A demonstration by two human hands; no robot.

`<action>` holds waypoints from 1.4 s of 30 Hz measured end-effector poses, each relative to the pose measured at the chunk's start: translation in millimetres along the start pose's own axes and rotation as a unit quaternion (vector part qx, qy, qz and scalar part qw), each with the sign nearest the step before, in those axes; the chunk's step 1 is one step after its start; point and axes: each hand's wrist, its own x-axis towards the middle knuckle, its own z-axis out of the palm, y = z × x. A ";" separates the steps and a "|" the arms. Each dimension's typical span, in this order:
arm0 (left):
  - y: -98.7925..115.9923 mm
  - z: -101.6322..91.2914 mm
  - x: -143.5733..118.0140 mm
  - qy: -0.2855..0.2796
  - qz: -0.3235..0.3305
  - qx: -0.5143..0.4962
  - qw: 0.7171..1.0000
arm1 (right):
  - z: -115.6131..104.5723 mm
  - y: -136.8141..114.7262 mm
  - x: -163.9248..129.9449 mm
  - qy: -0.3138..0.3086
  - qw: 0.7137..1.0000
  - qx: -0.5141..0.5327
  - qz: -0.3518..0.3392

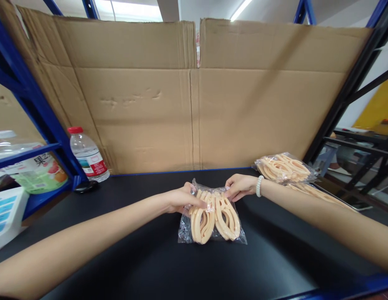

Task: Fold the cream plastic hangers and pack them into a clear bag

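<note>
A clear plastic bag (214,216) of peach-coloured, oval loop-shaped pieces lies on the black tabletop (169,266) in front of me. The loops sit in two side-by-side groups, and loose film sticks out past them. My left hand (186,199) grips the bag's left side, with its thumb laid over the loops. At the upper right corner, my right hand (239,187) pinches the film between thumb and fingers. A white beaded bracelet (259,186) circles the right wrist. Part of the bag's far edge is hidden behind my fingers.
More bagged peach loops (283,166) are stacked at the back right, partly behind my right forearm. On the left stand a red-capped water bottle (89,154) and a small black object (86,186). A cardboard wall (144,116) closes off the back; blue posts (40,96) stand left.
</note>
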 end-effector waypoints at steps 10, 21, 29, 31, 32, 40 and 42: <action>-6.8 12.9 22.3 0.061 -0.025 -0.085 0.994 | -2.8 12.0 -18.8 -0.050 0.990 0.135 -0.006; 5.8 19.7 39.4 0.088 -0.021 -0.107 0.990 | 0.2 31.7 -36.7 -0.041 0.963 0.257 -0.075; 1.4 24.6 46.9 0.097 -0.018 -0.115 0.988 | -4.2 35.3 -40.3 -0.031 0.961 0.262 -0.082; 1.5 26.1 48.6 0.097 -0.014 -0.122 0.988 | -4.1 37.3 -39.1 -0.023 0.961 0.261 -0.086; 2.1 27.1 49.9 0.095 -0.012 -0.126 0.987 | -4.0 38.5 -38.4 -0.019 0.962 0.259 -0.089; 33.8 51.7 82.0 0.039 0.020 -0.122 0.992 | -34.3 43.7 -54.9 0.050 0.961 0.246 -0.115; 52.4 64.9 98.5 0.020 0.033 -0.116 0.993 | -55.0 41.8 -69.0 0.077 0.960 0.238 -0.128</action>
